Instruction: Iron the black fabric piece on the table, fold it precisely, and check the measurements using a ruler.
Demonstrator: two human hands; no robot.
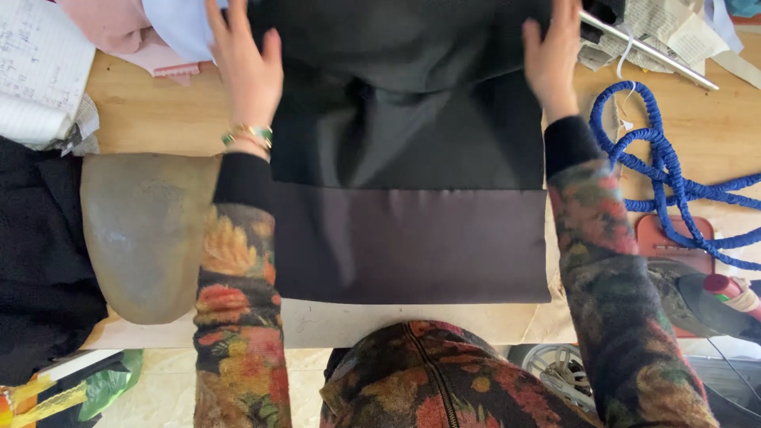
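At the far left a white notebook (40, 71) lies on the wooden table (151, 115), with pink cloth (127, 36) just beside it. Nearer to you, a grey padded ironing form (143, 238) sticks out past the table's near edge.

Your left hand (247, 67) lies flat on the left side of the black cloth (404, 119). The fingers are straight and spread, pointing away from you. It grips nothing; it only presses down. A beaded bracelet (250, 135) sits on that wrist.

The black cloth is spread in the middle of the table, right in front of you. Its near part is a smooth brownish band (412, 246).

Your right hand (551, 59) lies flat on the cloth's right side, fingers straight, holding nothing.

Farther right, a metal rod (650, 49) rests on some papers (666, 24). A blue coiled cord (666, 170) loops across the table, and an iron (697, 293) sits near the right edge.
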